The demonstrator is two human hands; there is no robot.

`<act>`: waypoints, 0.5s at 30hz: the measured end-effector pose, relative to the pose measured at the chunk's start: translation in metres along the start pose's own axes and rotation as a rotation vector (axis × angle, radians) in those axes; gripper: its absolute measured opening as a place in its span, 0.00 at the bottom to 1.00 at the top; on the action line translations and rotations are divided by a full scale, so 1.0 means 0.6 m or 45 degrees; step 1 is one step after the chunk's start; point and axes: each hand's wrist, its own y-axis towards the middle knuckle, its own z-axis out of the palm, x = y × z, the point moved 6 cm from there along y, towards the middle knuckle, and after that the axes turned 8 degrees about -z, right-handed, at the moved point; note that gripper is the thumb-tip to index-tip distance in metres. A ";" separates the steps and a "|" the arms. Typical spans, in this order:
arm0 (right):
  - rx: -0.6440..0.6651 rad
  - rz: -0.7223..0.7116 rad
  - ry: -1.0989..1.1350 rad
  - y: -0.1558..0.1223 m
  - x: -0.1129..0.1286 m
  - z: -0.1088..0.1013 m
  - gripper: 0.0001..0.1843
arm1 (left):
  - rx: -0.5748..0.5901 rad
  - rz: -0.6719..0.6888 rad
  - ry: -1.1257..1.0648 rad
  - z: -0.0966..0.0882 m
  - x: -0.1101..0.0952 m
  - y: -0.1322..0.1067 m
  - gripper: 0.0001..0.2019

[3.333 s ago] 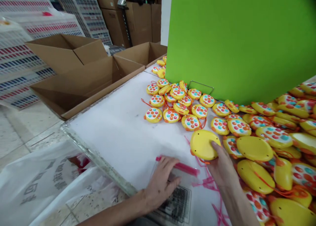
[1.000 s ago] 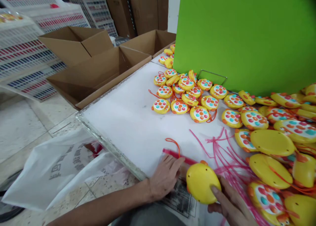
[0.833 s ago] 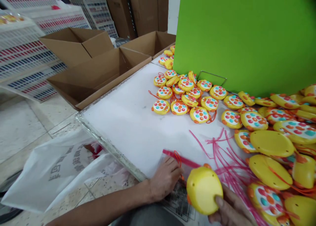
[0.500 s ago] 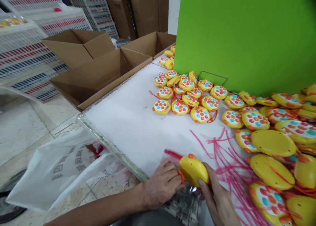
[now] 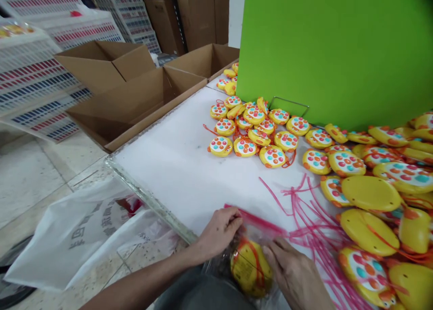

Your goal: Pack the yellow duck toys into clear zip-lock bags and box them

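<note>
A clear plastic bag (image 5: 264, 224) with a pink band along its top lies at the table's near edge. Inside it sits a yellow turtle-like toy (image 5: 252, 267), flat back up, an orange cord looped over it. My left hand (image 5: 219, 231) is closed on the bag's upper left part, fingers curled. At the right side my right hand (image 5: 294, 269) grips the bag beside the toy, thumb near the toy's edge; some of its fingertips are hidden. Pink plastic strips (image 5: 314, 242) lie loose just right of the bag.
Many similar toys (image 5: 372, 195) are piled at the right, and a smaller group (image 5: 245, 146) lies farther back. A green panel (image 5: 331, 53) stands behind them. Open cardboard boxes (image 5: 135, 102) adjoin the table's left edge. A white sack (image 5: 67, 238) is on the floor.
The toy, held by my right hand above the bag before, is now inside it. Both hands have moved onto the bag's sides, and its pink band is spread wider.
</note>
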 end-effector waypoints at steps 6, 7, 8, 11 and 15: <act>-0.187 -0.036 -0.092 0.028 0.029 -0.021 0.15 | 0.118 -0.052 -0.105 0.001 0.006 -0.003 0.10; -0.249 -0.042 -0.053 0.033 0.034 -0.026 0.13 | 0.123 -0.017 -0.053 0.001 0.003 -0.003 0.10; -0.298 -0.048 -0.021 0.039 0.038 -0.029 0.12 | 0.137 0.020 -0.023 0.001 -0.001 -0.003 0.10; -0.370 -0.055 -0.009 0.059 0.046 -0.031 0.11 | 0.183 0.107 -0.012 0.007 -0.018 -0.005 0.13; -0.355 -0.084 -0.106 0.087 0.059 -0.026 0.11 | 0.092 0.153 0.124 0.011 -0.038 -0.011 0.12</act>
